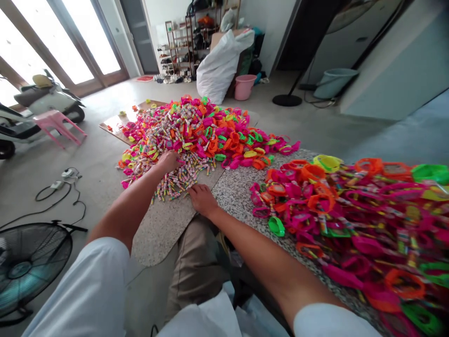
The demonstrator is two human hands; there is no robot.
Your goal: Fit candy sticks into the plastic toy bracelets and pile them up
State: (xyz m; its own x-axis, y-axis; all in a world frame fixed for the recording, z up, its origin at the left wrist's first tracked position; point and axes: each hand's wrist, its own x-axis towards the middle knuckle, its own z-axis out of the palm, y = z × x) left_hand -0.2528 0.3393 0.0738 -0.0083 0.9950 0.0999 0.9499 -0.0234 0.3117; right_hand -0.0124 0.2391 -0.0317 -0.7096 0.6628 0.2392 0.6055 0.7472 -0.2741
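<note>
Both hands are sunk into the near edge of a spread of small striped candy rolls [175, 180] on the speckled stone tabletop [164, 229]. The left hand [169, 161] lies palm-down on the rolls with fingers loosely curled, and the right hand [201, 199] rests flat at the pile's rim; the two are apart, and whether either has pinched a roll cannot be told from this angle.

Sorting looks barely begun: beyond the rolls rises a big heap of neon plastic rings [217, 128] still mixed with candy, and a second heap of rings [351, 220] covers the table on the person's right. Only a bare strip between the heaps looks cleared.

The table's rounded edge sits just below the rolls, so some could slide off. Open room is the bare stone near the right forearm. A floor fan [30, 267] and loose cables [59, 192] lie to the left on the floor.
</note>
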